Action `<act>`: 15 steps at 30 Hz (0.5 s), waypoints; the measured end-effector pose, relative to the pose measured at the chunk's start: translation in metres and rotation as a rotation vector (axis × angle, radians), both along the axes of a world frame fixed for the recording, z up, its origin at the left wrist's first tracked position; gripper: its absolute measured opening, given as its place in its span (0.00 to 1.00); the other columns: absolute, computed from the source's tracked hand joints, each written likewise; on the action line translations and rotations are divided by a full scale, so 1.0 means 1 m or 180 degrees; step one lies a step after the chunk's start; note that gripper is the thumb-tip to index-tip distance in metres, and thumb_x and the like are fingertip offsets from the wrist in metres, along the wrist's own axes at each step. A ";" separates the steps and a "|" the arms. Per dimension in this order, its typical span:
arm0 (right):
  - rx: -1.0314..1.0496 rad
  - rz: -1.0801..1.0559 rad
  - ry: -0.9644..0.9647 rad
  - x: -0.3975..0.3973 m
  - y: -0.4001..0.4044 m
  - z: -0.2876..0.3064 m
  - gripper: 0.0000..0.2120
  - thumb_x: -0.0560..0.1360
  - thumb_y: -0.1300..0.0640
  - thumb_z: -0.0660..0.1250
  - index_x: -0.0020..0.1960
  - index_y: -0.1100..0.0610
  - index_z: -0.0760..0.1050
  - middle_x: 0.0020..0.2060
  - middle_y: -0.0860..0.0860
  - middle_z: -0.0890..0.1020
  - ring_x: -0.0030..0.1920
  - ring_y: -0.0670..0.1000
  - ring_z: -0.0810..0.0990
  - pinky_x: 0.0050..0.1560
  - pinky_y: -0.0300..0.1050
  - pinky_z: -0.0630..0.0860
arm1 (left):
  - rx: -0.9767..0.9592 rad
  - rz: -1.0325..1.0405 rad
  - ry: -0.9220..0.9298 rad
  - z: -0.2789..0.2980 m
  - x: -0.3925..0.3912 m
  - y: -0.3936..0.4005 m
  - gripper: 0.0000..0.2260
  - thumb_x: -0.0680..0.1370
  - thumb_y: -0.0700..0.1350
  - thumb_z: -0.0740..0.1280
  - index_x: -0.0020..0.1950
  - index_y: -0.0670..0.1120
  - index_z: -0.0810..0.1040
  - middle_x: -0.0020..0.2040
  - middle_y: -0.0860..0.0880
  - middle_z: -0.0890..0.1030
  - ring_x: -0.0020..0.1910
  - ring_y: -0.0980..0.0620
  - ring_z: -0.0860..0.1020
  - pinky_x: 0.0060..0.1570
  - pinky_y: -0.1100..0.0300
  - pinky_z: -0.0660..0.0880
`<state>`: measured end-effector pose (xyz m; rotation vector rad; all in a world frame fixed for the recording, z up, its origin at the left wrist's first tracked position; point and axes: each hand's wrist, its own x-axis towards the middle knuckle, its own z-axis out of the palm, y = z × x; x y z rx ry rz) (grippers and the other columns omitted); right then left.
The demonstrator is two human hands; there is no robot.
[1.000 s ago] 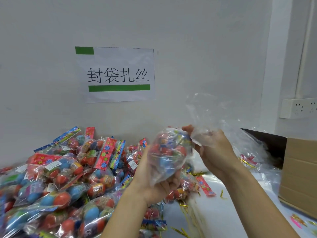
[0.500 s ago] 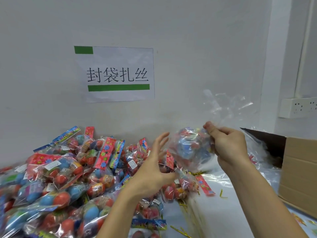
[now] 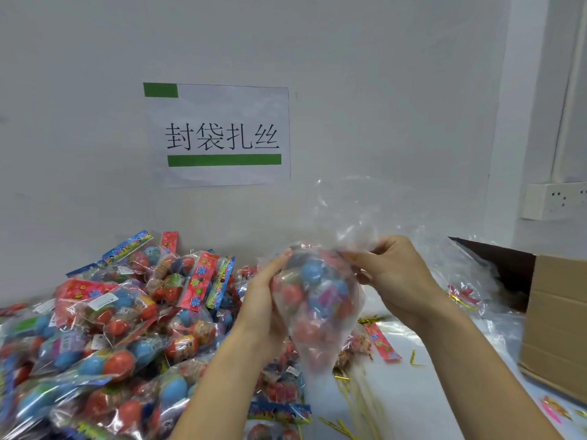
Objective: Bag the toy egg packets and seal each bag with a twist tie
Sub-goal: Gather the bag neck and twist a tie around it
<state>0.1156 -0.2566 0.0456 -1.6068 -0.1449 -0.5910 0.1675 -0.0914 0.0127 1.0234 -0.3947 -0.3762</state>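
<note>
Two bare hands work a clear plastic bag [image 3: 320,300] of toy eggs above a white table [image 3: 403,392], at a station whose wall sign [image 3: 222,136] bears green bars and black characters. The left hand [image 3: 263,300] cups the bag's left side, fingers curved around the bulge of red and blue eggs, while the right hand [image 3: 394,281] pinches the loose film at the top, where the neck has to be gathered; the open mouth of the bag [image 3: 349,211] flares up and away above the fingers. Done well, this step appears to call for settling the eggs low, squeezing the air out, and twisting the slack film into a tight rope just above the contents before any tie goes on. Gold twist ties [image 3: 349,392] lie scattered on the table below the bag, near enough to reach with one hand once the other can hold the twist alone. A heap of toy egg packets [image 3: 104,319] waits at left; a cardboard box [image 3: 559,319] stands at right. Letting go of the neck too early would probably let it unwind.
</note>
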 end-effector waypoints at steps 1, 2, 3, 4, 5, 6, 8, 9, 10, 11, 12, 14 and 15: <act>-0.0008 0.0143 -0.0055 0.000 -0.002 -0.001 0.11 0.73 0.65 0.74 0.38 0.73 0.79 0.34 0.64 0.76 0.37 0.57 0.71 0.36 0.50 0.66 | -0.0039 -0.0177 0.0104 -0.001 0.000 0.001 0.18 0.78 0.53 0.65 0.57 0.40 0.82 0.50 0.42 0.85 0.47 0.45 0.84 0.52 0.53 0.80; 0.0008 0.0299 -0.0082 0.000 -0.005 -0.003 0.10 0.72 0.67 0.74 0.39 0.75 0.78 0.35 0.64 0.76 0.38 0.58 0.70 0.36 0.50 0.64 | -0.0013 -0.0200 0.0197 -0.002 0.002 0.002 0.18 0.79 0.51 0.64 0.58 0.38 0.80 0.50 0.41 0.85 0.48 0.45 0.84 0.50 0.54 0.81; 0.0010 0.0449 -0.0085 0.000 -0.006 -0.004 0.10 0.71 0.66 0.75 0.40 0.73 0.80 0.36 0.65 0.76 0.40 0.58 0.70 0.35 0.50 0.62 | 0.0008 -0.0322 0.0239 -0.004 0.003 0.003 0.19 0.78 0.51 0.66 0.59 0.37 0.80 0.51 0.40 0.84 0.49 0.44 0.84 0.50 0.54 0.81; -0.0011 0.0569 -0.0074 -0.002 -0.006 -0.005 0.09 0.71 0.63 0.75 0.40 0.71 0.81 0.37 0.64 0.76 0.41 0.58 0.70 0.36 0.51 0.62 | -0.0022 -0.0548 0.0331 -0.005 0.001 0.003 0.21 0.74 0.52 0.69 0.58 0.37 0.82 0.51 0.39 0.84 0.48 0.42 0.83 0.49 0.53 0.82; -0.0072 0.0634 -0.0070 -0.003 -0.006 -0.005 0.08 0.71 0.62 0.74 0.38 0.67 0.83 0.35 0.62 0.77 0.41 0.57 0.70 0.36 0.51 0.63 | -0.0067 -0.0769 0.0378 -0.004 -0.002 0.004 0.23 0.70 0.53 0.71 0.56 0.37 0.83 0.50 0.39 0.84 0.46 0.42 0.83 0.46 0.53 0.82; -0.0153 0.0632 -0.0098 -0.005 -0.005 -0.004 0.07 0.71 0.62 0.74 0.35 0.63 0.84 0.32 0.59 0.77 0.38 0.57 0.70 0.34 0.49 0.64 | -0.0004 -0.0823 0.0393 -0.005 -0.003 0.004 0.24 0.69 0.54 0.72 0.56 0.37 0.83 0.51 0.39 0.83 0.47 0.42 0.84 0.46 0.54 0.82; -0.0184 0.0515 -0.0177 -0.005 -0.005 -0.003 0.07 0.67 0.60 0.79 0.31 0.59 0.84 0.28 0.54 0.80 0.32 0.55 0.75 0.29 0.43 0.69 | 0.0205 -0.0825 0.0359 -0.013 0.001 0.005 0.28 0.70 0.56 0.72 0.61 0.37 0.81 0.56 0.39 0.83 0.53 0.41 0.83 0.53 0.52 0.80; -0.0147 0.0424 -0.0167 -0.005 -0.005 -0.002 0.08 0.65 0.56 0.80 0.32 0.59 0.85 0.29 0.54 0.82 0.31 0.54 0.78 0.30 0.42 0.72 | 0.0335 -0.0881 0.0336 -0.013 0.003 0.007 0.27 0.72 0.57 0.71 0.62 0.38 0.81 0.57 0.39 0.82 0.55 0.40 0.82 0.57 0.50 0.79; -0.0177 0.0293 -0.0129 -0.004 -0.007 -0.001 0.11 0.64 0.52 0.78 0.34 0.60 0.85 0.31 0.57 0.84 0.32 0.53 0.80 0.32 0.42 0.75 | 0.0551 -0.0798 0.0264 -0.012 0.002 0.008 0.27 0.72 0.59 0.70 0.62 0.40 0.82 0.57 0.39 0.83 0.55 0.41 0.82 0.59 0.48 0.78; -0.0288 0.0141 -0.0063 -0.004 -0.009 -0.001 0.15 0.64 0.49 0.76 0.36 0.62 0.85 0.33 0.60 0.85 0.33 0.53 0.80 0.34 0.43 0.76 | 0.0915 -0.0478 0.0055 -0.009 0.003 0.008 0.27 0.72 0.61 0.70 0.60 0.42 0.82 0.57 0.41 0.83 0.55 0.42 0.83 0.58 0.47 0.79; -0.0432 -0.0003 0.0011 -0.004 -0.011 -0.001 0.17 0.64 0.48 0.76 0.37 0.64 0.85 0.35 0.63 0.84 0.33 0.54 0.80 0.36 0.43 0.77 | 0.1360 0.0027 -0.0200 -0.007 0.005 0.009 0.25 0.71 0.61 0.70 0.60 0.44 0.81 0.55 0.43 0.84 0.53 0.45 0.84 0.54 0.48 0.81; -0.0603 -0.0164 0.0116 -0.005 -0.013 -0.001 0.17 0.69 0.50 0.77 0.38 0.66 0.84 0.36 0.66 0.83 0.32 0.53 0.79 0.36 0.44 0.76 | 0.1758 0.1115 -0.0850 -0.005 0.008 0.012 0.19 0.74 0.57 0.72 0.60 0.48 0.79 0.55 0.50 0.84 0.53 0.54 0.82 0.54 0.54 0.80; -0.0634 -0.0187 0.0162 -0.005 -0.013 -0.001 0.15 0.71 0.53 0.77 0.38 0.66 0.84 0.36 0.66 0.83 0.31 0.52 0.79 0.35 0.43 0.76 | 0.1700 0.1361 -0.1201 0.000 0.006 0.013 0.16 0.75 0.56 0.72 0.60 0.51 0.80 0.56 0.54 0.83 0.56 0.58 0.81 0.58 0.57 0.78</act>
